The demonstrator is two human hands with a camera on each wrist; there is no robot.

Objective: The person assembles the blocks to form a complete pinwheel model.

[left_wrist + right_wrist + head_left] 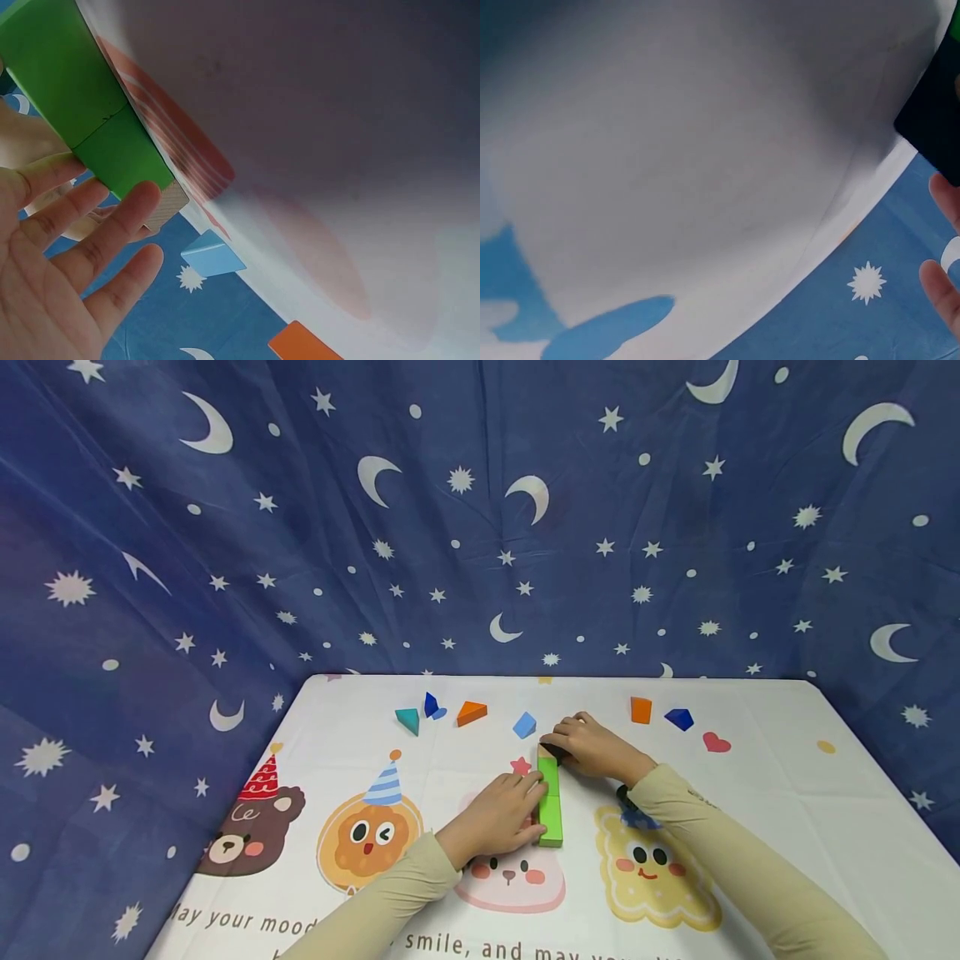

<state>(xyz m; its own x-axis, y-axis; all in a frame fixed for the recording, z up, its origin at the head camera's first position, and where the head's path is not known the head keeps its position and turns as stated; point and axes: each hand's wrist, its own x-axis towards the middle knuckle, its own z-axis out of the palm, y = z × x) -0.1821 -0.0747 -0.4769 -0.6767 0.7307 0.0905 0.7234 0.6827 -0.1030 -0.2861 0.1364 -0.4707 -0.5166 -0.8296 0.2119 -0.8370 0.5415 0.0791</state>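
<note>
Two green blocks (550, 814) lie end to end in a row on the table. A bare-wood piece (168, 207) shows at their far end. My left hand (495, 814) is along the row's left side, fingertips touching the green faces; in the left wrist view its fingers (112, 236) are spread and fairly straight. At the far right end of the row, my right hand (592, 747) holds a black block (555, 752) against the green one. The right wrist view shows this black block (934, 120) at its edge, with fingertips (941, 289) below.
Beyond the hands lie a light blue block (525, 725), an orange wedge (472, 713), a teal block (408, 720) and a dark blue block (431, 705). Farther right are an orange block (641, 710) and another dark blue block (679, 719). A starry blue curtain (465, 568) hangs behind the table.
</note>
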